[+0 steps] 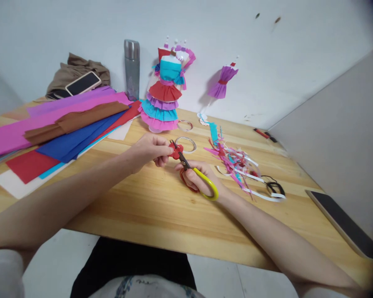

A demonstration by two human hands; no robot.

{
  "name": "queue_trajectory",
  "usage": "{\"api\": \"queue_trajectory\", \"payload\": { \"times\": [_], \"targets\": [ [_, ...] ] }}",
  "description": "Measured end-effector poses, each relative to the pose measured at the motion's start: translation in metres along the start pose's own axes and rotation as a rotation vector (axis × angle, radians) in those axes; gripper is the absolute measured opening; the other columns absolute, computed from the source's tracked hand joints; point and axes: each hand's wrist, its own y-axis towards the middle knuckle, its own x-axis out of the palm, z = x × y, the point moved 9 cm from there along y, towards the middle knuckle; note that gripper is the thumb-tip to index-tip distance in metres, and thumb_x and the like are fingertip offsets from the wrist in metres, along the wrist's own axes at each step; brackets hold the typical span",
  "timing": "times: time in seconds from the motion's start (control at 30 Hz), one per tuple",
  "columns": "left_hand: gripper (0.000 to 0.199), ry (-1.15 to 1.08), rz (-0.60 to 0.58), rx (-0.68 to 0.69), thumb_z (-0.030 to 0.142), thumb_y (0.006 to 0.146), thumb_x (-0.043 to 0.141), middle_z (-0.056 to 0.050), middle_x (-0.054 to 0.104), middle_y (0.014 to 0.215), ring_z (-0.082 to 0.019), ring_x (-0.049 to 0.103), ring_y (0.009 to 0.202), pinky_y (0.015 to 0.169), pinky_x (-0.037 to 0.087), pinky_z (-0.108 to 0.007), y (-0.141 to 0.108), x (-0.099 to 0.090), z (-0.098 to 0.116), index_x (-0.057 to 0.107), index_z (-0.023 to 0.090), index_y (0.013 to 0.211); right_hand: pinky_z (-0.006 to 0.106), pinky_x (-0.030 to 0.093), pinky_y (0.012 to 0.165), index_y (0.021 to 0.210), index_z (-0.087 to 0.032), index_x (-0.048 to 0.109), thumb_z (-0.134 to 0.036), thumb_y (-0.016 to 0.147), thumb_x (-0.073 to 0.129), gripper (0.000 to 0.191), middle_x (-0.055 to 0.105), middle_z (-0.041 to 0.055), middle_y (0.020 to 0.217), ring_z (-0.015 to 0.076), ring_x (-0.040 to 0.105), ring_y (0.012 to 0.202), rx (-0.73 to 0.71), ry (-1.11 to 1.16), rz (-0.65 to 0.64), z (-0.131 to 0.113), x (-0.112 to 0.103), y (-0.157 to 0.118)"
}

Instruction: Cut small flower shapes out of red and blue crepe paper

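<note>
Between the thumb and fingers of my left hand (153, 149) is a small red paper piece (175, 150) with a rounded, petal-like outline. My right hand (202, 176) grips scissors (205, 182) with one yellow handle loop; the other loop is red and partly hidden by the fingers. The dark scissor blades lie against the red piece, pointing toward my left thumb. Both hands are above the wooden table (136, 203), near its middle. Just behind them stands a miniature dress form (170, 68) in a tiered dress of turquoise, red, purple and pink paper.
Coloured crepe paper sheets (81, 136) spread across the left side. Behind them are a phone (83, 82), brown cloth (81, 66) and a bottle (132, 70). Tape rolls (186, 145), paper scraps (233, 159) and a second, purple dress (224, 80) lie beyond my hands; a tablet-like device (342, 219) lies right.
</note>
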Motion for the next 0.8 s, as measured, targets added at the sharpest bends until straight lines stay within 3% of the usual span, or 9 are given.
{"api": "queue_trajectory", "payload": {
  "times": [0.27, 0.43, 0.8],
  "targets": [
    [0.023, -0.100, 0.027, -0.084, 0.023, 0.083, 0.067, -0.005, 0.065, 0.059, -0.011, 0.059, 0.048, 0.049, 0.046, -0.021, -0.001, -0.005, -0.009, 0.067, 0.013, 0.063, 0.022, 0.028, 0.038, 0.109, -0.013, 0.067, -0.074, 0.089, 0.062, 0.065, 0.041, -0.0104, 0.049, 0.0071, 0.032, 0.038, 0.034, -0.010, 0.063, 0.001, -0.006, 0.001],
    [0.023, -0.165, -0.012, 0.013, 0.035, 0.081, 0.078, -0.005, 0.071, 0.072, -0.009, 0.063, 0.061, 0.059, 0.049, -0.019, -0.005, 0.003, -0.010, 0.074, 0.013, 0.076, 0.022, 0.027, 0.038, 0.106, -0.013, 0.068, -0.075, 0.089, 0.062, 0.064, 0.042, -0.0099, 0.049, 0.0072, 0.033, 0.038, 0.031, -0.015, 0.053, 0.000, -0.004, 0.001],
    [0.017, -0.121, 0.059, 0.033, 0.024, 0.075, 0.077, -0.003, 0.069, 0.061, -0.009, 0.061, 0.056, 0.057, 0.048, -0.020, -0.002, -0.003, -0.009, 0.071, 0.013, 0.063, 0.024, 0.027, 0.040, 0.110, -0.013, 0.067, -0.078, 0.088, 0.060, 0.069, 0.043, -0.0096, 0.049, 0.0085, 0.034, 0.039, 0.040, -0.052, 0.035, -0.004, -0.003, 0.000]
  ]
}}
